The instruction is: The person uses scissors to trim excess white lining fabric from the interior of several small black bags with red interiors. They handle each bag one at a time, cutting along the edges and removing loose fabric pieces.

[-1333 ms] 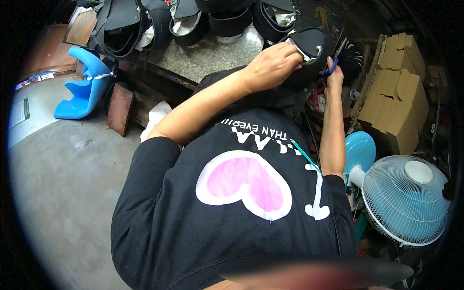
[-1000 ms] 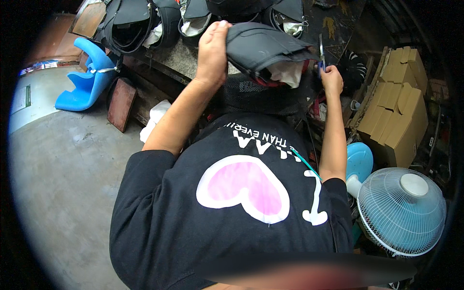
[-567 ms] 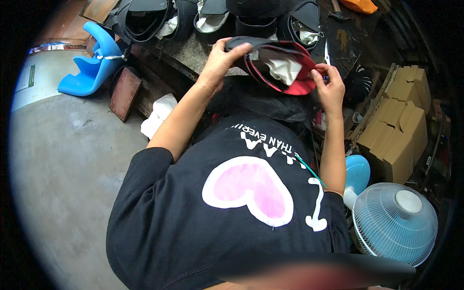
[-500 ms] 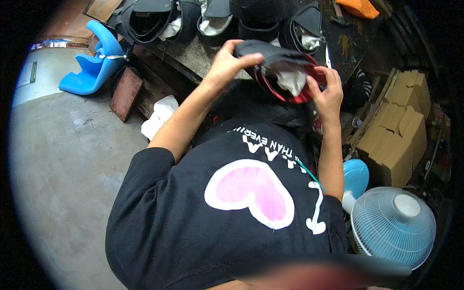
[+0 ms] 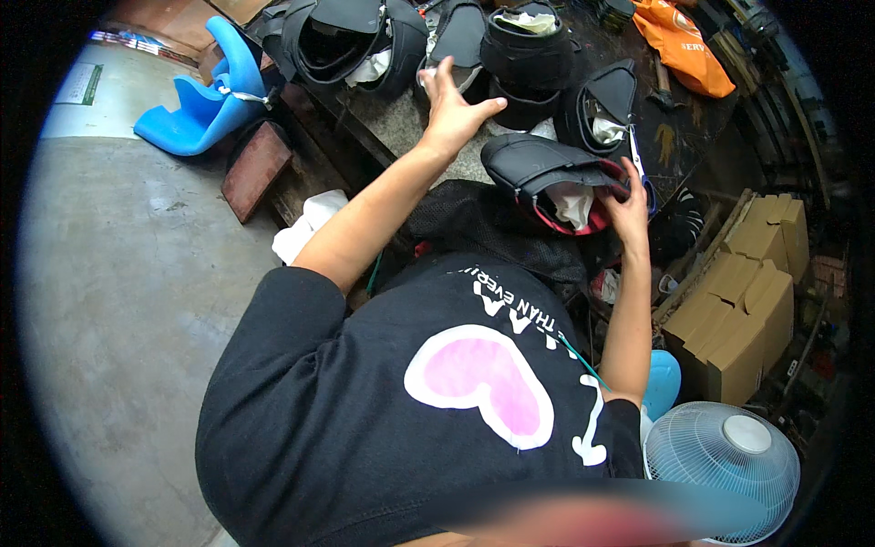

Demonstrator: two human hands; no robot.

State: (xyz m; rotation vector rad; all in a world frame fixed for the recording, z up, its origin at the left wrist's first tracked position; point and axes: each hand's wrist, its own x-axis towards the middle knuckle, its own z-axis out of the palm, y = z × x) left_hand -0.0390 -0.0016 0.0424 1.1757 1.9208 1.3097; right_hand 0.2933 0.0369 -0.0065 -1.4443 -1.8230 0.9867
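Note:
A black, shoe-like padded piece [image 5: 538, 164] with a red lining and crumpled white paper [image 5: 572, 205] inside lies at the near edge of the workbench. My right hand [image 5: 627, 205] grips its right end, thumb toward the opening and fingers on the far side. Off to the left, my left hand [image 5: 456, 114] is raised with thumb and fingers spread, holding nothing. It is nearest a similar dark piece [image 5: 460, 41], over whose near end its fingertips appear; contact cannot be made out. Scissors [image 5: 636, 155] with a blue handle lie just beyond my right hand.
More black pieces stuffed with white paper, including a large one [image 5: 337, 46] and a smaller one [image 5: 602, 105], stand along the bench. A hammer [image 5: 663, 87] and orange bag [image 5: 684, 46] lie at the back right. Cardboard boxes [image 5: 729, 319] and a fan [image 5: 720, 474] stand right; a blue moulded piece [image 5: 205, 105] sits left.
My left hand has let go of the black shoe-like piece and opened, moving away from it. The piece has come down toward the bench, with my right hand still on it. The view has shifted.

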